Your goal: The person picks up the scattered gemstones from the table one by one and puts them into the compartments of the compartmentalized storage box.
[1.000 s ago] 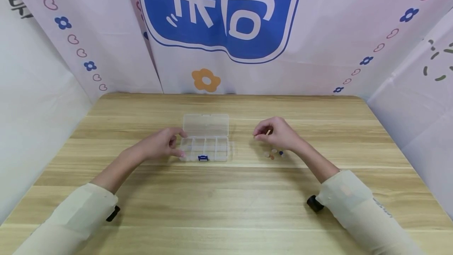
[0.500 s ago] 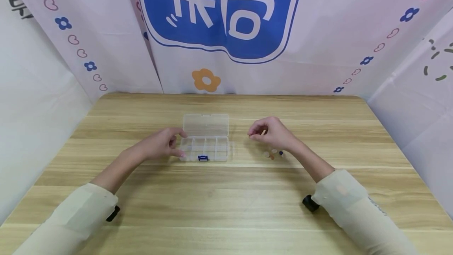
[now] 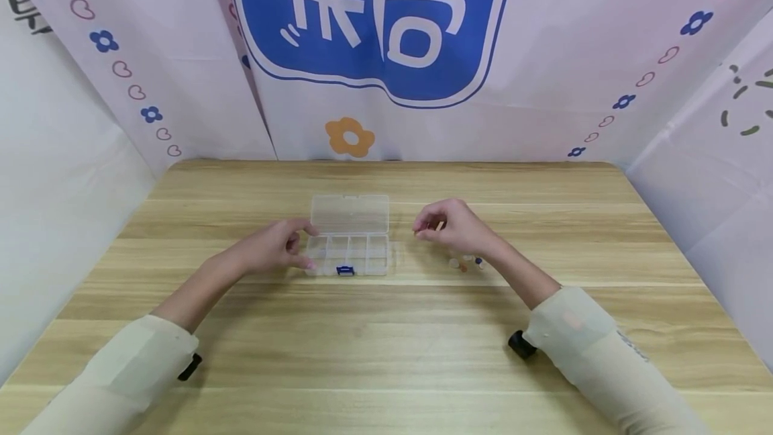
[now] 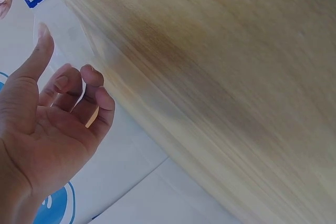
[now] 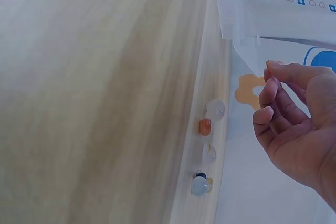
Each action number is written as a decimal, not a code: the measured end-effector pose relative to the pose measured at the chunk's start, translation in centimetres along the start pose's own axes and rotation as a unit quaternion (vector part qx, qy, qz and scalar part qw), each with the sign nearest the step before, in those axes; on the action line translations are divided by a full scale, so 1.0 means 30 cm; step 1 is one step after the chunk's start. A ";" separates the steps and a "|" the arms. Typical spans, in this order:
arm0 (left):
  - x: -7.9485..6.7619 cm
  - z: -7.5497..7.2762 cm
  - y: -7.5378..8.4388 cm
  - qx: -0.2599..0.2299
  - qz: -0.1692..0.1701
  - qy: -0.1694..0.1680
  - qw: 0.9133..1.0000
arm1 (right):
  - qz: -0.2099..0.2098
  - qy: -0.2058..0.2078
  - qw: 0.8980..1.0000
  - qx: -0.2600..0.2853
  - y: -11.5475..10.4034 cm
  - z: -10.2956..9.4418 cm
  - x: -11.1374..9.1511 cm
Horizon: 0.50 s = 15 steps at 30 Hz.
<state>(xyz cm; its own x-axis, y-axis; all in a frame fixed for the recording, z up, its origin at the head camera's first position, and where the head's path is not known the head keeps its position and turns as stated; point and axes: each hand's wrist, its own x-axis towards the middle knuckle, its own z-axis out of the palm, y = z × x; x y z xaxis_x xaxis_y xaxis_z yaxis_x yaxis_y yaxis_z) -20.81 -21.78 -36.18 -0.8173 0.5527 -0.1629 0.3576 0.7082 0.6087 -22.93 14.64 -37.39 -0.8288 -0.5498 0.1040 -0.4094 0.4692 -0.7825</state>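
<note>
A clear plastic compartment box (image 3: 377,257) lies on the table with its lid (image 3: 350,213) folded back and a blue latch (image 3: 345,270) at its front. My left hand (image 3: 272,247) holds the box's left end, thumb at the front corner and index finger near the hinge. To the right of the box, my right hand (image 3: 455,225) is raised over the table, pinching a tiny orange bead (image 5: 268,63) between thumb and index finger; most of it is hidden by the fingertips. Several loose beads lie below that hand, among them an orange one (image 5: 205,127) and clear ones (image 5: 215,110).
The wooden table (image 3: 386,348) carries the box and beads. White printed cloth (image 3: 483,133) hangs behind it and at both sides. Both forearms reach in from the front, each with a black device (image 3: 522,344) at the sleeve.
My right hand has moved left toward the box with its pinched bead. The left hand and the box keep their place, and the view has shifted slightly.
</note>
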 end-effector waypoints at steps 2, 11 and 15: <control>-0.001 0.001 -0.002 -0.002 0.001 -0.001 1.000 | -0.005 -0.002 1.000 0.000 -0.003 0.007 0.005; -0.002 0.000 -0.002 0.000 -0.001 0.000 1.000 | -0.015 -0.011 1.000 0.002 -0.017 0.037 0.029; -0.003 -0.001 -0.002 0.001 0.000 -0.001 1.000 | -0.020 -0.012 1.000 0.006 -0.024 0.053 0.042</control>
<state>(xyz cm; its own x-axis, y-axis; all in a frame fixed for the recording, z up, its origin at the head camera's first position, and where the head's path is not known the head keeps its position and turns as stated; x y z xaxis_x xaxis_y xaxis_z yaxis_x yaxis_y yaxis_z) -20.77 -21.87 -36.18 -0.8164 0.5535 -0.1643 0.3583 0.7088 0.6077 -23.06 12.51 -37.69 -0.8027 -0.5839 0.1213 -0.4376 0.4385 -0.7850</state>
